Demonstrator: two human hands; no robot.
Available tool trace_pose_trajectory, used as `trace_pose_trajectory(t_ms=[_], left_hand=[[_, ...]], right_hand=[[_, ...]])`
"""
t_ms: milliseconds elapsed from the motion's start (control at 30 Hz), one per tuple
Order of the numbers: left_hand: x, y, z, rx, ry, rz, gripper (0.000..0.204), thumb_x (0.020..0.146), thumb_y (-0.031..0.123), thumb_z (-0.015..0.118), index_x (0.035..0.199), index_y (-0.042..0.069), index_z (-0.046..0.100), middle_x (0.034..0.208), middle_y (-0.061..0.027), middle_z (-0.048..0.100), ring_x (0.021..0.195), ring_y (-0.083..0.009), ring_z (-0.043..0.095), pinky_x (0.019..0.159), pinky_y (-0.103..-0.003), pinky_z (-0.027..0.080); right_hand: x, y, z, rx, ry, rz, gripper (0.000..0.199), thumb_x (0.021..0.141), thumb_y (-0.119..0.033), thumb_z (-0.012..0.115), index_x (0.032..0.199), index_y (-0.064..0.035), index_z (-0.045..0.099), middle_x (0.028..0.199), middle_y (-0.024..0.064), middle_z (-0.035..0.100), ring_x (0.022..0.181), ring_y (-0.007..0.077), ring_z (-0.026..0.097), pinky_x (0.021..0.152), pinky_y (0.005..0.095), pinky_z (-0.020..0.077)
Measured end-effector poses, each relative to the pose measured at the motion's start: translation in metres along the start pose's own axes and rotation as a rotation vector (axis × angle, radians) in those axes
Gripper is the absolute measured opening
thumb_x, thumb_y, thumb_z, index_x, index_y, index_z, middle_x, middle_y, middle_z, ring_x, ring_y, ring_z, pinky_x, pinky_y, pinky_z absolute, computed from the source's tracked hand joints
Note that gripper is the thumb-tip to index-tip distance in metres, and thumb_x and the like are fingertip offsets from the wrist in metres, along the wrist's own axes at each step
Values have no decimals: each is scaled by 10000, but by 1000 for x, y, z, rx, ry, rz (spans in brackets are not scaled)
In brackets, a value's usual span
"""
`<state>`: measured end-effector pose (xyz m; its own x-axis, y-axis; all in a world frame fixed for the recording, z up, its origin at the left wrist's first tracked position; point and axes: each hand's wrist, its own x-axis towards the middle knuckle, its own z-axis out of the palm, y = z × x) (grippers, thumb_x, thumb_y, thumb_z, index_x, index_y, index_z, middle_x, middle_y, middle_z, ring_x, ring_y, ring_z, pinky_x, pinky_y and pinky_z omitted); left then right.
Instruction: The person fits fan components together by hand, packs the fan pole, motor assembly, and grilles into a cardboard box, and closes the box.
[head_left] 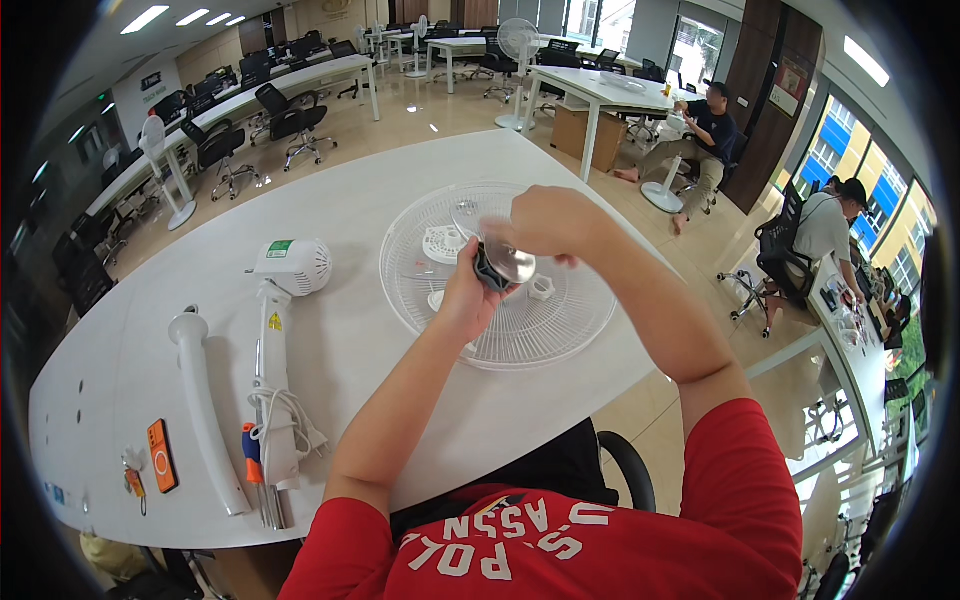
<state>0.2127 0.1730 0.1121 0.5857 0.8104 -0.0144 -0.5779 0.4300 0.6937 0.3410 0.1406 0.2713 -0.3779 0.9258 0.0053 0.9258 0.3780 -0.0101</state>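
My left hand (470, 295) grips a small dark grey round piece (488, 270), held up over the near side of a fan grille. A shiny, see-through or silvery disc (514, 262) shows against this piece; its kind is unclear. My right hand (560, 222) hovers just above and right of it, knuckles up, its fingertips smeared by motion and partly hidden. Under both hands the white wire fan grille (420, 330) lies flat on the table. Inside its ring are a white vented round part (441, 243) and a small white knob-like piece (541, 288).
Left on the white table (350, 240) lie a fan motor head with its stand (292, 268), a white curved tube (207, 410), a screwdriver (251, 450), an orange phone (161, 456) and keys (133, 478). Two people sit at the right. A standing fan (518, 40) is behind.
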Motion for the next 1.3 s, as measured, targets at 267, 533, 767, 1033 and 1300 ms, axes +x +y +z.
trace_pose_trajectory(t_ms=[267, 533, 767, 1033, 1300], left_hand=[[-10, 17, 13, -26, 34, 42, 532, 1155, 452, 281, 1470, 62, 459, 1445, -129, 564, 1309, -248, 587, 1074, -450, 534], [-2, 20, -2, -60, 29, 47, 523, 1152, 466, 282, 1457, 83, 466, 1431, -119, 550, 1297, -245, 572, 1050, -458, 541], [-7, 24, 2, -93, -32, 71, 527, 1157, 452, 247, 1460, 83, 469, 1408, -115, 568, 1256, -246, 601, 1044, -434, 547], [5, 24, -18, -178, -95, 128, 534, 1159, 453, 234, 1420, 82, 515, 1336, -105, 607, 1178, -224, 621, 1009, -414, 552], [8, 25, -22, -237, -140, 202, 507, 1150, 413, 239, 1387, 73, 530, 1290, -114, 617, 1133, -245, 618, 968, -406, 544]], right_hand=[[-5, 16, -13, -147, 180, 319, 642, 1079, -575, 437, 932, -72, 808, 844, 146, 769, 793, 359, 733, 748, 474, 578], [-9, 34, -4, 110, 92, -302, 598, 815, -240, 863, 1362, -82, 680, 1427, 137, 650, 1189, 308, 650, 1028, 428, 519], [-13, 41, 19, 230, 241, -444, 923, 769, -328, 902, 1558, -72, 498, 1537, 207, 551, 1407, 363, 543, 1157, 421, 450], [-14, 38, 52, 249, 250, -296, 694, 946, -238, 738, 1562, -53, 480, 1654, 137, 430, 1489, 327, 458, 1214, 422, 395], [-15, 28, 74, 332, 379, -298, 701, 934, -236, 746, 1538, 10, 488, 1619, 209, 457, 1507, 354, 428, 1244, 415, 356]])
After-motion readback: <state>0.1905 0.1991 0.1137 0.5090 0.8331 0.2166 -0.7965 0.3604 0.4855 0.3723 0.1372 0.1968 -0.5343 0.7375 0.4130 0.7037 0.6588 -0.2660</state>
